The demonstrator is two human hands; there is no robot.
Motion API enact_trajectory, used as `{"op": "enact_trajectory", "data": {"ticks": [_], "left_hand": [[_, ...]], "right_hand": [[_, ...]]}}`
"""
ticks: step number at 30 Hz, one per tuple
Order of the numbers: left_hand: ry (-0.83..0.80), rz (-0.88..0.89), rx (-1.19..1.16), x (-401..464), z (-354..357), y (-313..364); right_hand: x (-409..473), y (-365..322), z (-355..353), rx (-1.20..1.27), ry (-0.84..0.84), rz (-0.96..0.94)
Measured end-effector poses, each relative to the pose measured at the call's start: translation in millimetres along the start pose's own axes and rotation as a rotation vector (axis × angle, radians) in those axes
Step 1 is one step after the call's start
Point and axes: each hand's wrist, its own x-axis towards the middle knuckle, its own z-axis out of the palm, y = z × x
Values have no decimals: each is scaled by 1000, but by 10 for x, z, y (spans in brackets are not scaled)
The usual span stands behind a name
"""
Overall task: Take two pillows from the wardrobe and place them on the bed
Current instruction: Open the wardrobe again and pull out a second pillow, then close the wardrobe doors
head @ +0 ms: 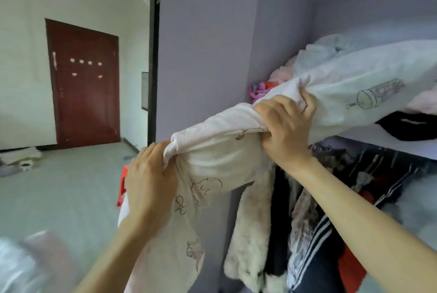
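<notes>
Right hand [285,127]: fingers curled tight into a bunched fold of the upper pillow's cover, thumb tucked beneath the fold; the forearm reaches up from the lower right.
Left hand [151,174]: fingers bent over the gathered corner of the lower pillow's cover, gripping the fabric at its top edge.
Upper pillow [354,94]: white with line-drawn prints, lying on the wardrobe shelf [369,137], its near end drawn out past the shelf edge where the right hand holds it.
Lower pillow [208,169]: same white printed cover, hanging off the shelf front and drooping downward between the two hands, touching the upper pillow at the right hand.
Shelf contents: pale blue and pink bedding [326,49] piled behind the pillows, a black item [411,128] lying beside them.
Below the shelf: hanging clothes [307,210], including a pale fluffy garment and a striped dark one.
Wardrobe [205,44]: lilac panel, open.
Room: grey floor [59,198], dark red door [85,84] in a white wall, a red stool [123,184] partly hidden behind the left hand.
</notes>
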Motion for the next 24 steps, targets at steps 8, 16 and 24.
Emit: {"op": "enact_trajectory", "data": {"ticks": [8, 16, 24], "left_hand": [[-59, -69, 488, -543, -963, -634], [66, -313, 1008, -1095, -2211, -1110], [290, -438, 1258, -1661, -3040, -1034]], "right_hand": [[-421, -1206, 69, 287, -377, 81], [-611, -2925, 144, 873, -674, 203], [-567, -4029, -147, 1567, -918, 10]]}}
